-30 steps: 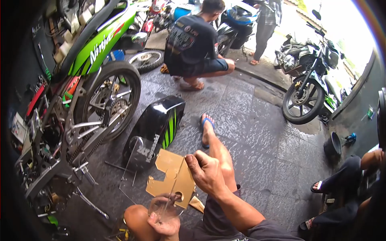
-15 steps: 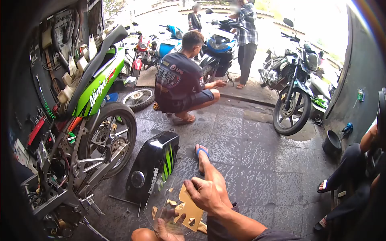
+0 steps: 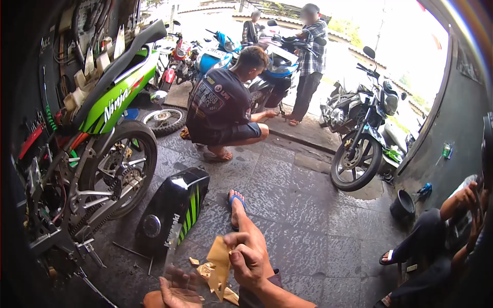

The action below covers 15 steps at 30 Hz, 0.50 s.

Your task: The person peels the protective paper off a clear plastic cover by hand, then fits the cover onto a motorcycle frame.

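Note:
My right hand is closed on the edge of a tan paper sheet, its fingers curled. The sheet hangs tilted between my two hands. To its left, palm up near the bottom edge, my left hand holds a clear plastic sheet, seen almost edge-on and hard to make out. The left fingers look hazy behind it. Torn tan scraps lie on the floor beneath. Just beyond the left hand stands a black motorcycle fuel tank with green stripes.
A partly stripped green motorcycle stands on the left. Ahead, a person squats by a parked blue scooter. Another motorcycle and a black bucket are on the right, near a seated person.
My right hand has turned and shifted left, tilting the tan sheet. My left hand has moved left with the clear sheet, away from the tan one. The camera view has swung right.

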Available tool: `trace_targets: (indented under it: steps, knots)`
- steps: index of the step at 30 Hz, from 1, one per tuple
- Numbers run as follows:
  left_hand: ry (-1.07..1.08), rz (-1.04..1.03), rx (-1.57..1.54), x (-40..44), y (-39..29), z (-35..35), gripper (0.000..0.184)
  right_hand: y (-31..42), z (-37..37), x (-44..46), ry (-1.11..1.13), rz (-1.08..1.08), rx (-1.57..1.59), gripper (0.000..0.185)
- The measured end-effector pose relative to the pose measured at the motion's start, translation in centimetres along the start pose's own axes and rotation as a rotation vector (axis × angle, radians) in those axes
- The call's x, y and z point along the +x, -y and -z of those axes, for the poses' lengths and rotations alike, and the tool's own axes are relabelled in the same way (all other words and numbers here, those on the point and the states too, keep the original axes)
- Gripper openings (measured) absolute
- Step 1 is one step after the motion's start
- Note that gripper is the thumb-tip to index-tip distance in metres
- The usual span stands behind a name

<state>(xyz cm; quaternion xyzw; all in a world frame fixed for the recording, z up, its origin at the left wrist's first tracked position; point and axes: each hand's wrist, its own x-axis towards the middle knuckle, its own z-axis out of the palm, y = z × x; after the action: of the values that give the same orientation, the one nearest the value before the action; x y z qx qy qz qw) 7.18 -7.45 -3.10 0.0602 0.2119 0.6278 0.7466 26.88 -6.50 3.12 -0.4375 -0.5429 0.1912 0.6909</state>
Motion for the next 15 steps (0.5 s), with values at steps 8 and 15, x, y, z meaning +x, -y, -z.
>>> trace_targets:
  steps: [8,15]
  knots:
    - [-0.033,-0.266,0.079,0.1,-0.6,-0.9,0.045,-2.3,0.3,-1.1,0.169,0.015,0.329,0.025]
    - [-0.169,-0.411,0.234,0.3,-1.3,-3.3,0.049,-2.5,1.3,-2.3,0.051,-0.112,0.451,0.038]
